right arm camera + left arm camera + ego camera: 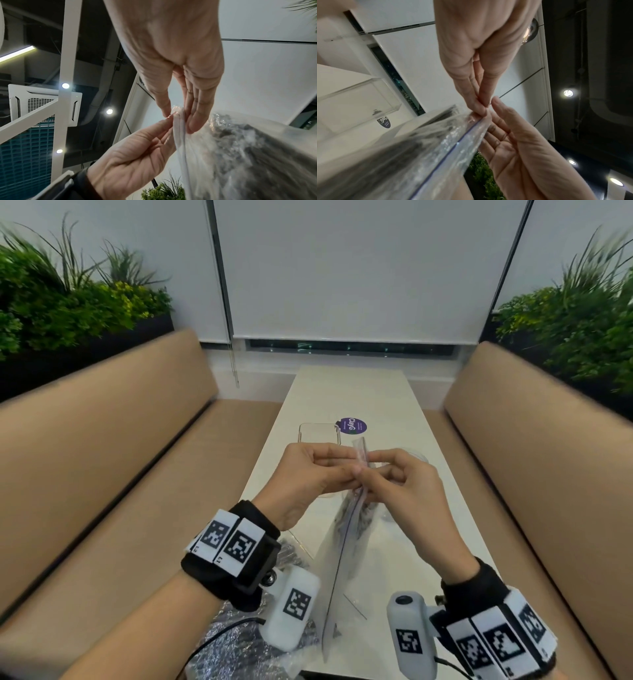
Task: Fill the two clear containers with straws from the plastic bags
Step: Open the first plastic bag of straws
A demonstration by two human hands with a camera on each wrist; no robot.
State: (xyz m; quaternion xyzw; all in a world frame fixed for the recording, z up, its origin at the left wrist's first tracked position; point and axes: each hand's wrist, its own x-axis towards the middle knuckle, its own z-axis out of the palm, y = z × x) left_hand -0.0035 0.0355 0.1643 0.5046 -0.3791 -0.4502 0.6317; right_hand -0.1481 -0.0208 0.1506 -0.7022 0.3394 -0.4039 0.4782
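Two hands on one plastic bag (346, 546), both pinching its sealed top edge, likely to peel the zip apart. Head view: left hand (308, 474) and right hand (407, 484) meet over the counter (359, 392); bag hangs upright between them, bottom near the counter's near edge, dark straws (356, 518) inside. Rectangular clear container (320, 433) sits just beyond the hands, empty as far as I can tell (second one mostly hidden behind the right hand). Another bag (236, 645) lies at near left.

Left wrist view: left fingers (479, 106) nip the top corner of the bag's mouth; zip line runs down from there.

Right wrist view: right fingers (193, 116) clamp the opposite lip, so each hand holds one side for a pull-apart.
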